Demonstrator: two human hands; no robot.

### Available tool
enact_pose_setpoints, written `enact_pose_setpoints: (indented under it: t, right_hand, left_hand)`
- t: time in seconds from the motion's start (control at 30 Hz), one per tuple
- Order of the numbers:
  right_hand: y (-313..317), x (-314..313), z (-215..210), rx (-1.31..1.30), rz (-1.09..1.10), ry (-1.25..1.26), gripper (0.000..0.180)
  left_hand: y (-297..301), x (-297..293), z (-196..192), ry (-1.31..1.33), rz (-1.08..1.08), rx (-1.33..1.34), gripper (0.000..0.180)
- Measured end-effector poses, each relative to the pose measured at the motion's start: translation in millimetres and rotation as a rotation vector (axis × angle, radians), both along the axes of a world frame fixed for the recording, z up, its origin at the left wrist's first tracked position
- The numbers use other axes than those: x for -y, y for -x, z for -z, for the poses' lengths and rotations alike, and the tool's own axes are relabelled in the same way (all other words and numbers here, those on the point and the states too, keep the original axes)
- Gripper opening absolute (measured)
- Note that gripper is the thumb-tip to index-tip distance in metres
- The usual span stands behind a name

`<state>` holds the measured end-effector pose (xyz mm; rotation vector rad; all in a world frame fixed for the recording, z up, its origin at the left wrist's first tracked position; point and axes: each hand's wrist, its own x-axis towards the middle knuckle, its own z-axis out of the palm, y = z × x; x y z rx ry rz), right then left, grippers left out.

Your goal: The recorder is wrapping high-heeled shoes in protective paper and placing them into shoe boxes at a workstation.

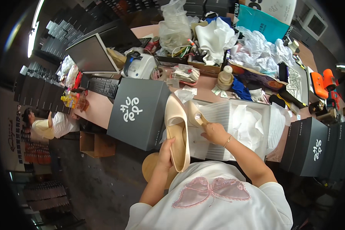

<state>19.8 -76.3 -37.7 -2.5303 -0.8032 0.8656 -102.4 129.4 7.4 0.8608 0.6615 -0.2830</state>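
My left hand is closed around the heel end of a beige pointed-toe pump, its toe up and its open top toward me. To its right, my right hand grips the back of a second beige pump, partly hidden behind my fingers. This pump is over the left part of an open shoebox. White ribbed foam sheet and crumpled white tissue paper fill the box's middle and right. A dark grey shoebox stands just left of the first pump.
Behind lie a monitor, keyboard, white label printer, tape-topped bottle and bins of plastic bags. Orange tape dispensers and more grey shoeboxes are at right. Another person sits far left.
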Motion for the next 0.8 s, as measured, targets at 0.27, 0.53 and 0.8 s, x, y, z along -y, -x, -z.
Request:
enact_pose_setpoints:
  t: [0.27, 0.53, 0.8]
  right_hand:
    - [0, 10, 46, -0.252, 0.355, -0.472, 0.06]
    - [22, 17, 79, -0.565, 0.619, -0.703, 0.052]
    - [50, 142, -40, -0.925, 0.926, -1.148, 0.05]
  left_hand:
    - [10, -38, 31, 0.485, 0.11, 0.125, 0.051]
    - [2, -38, 14, 0.48, 0.132, 0.118, 0.065]
    - [-13, -20, 3, 0.49, 0.4, 0.187, 0.066]
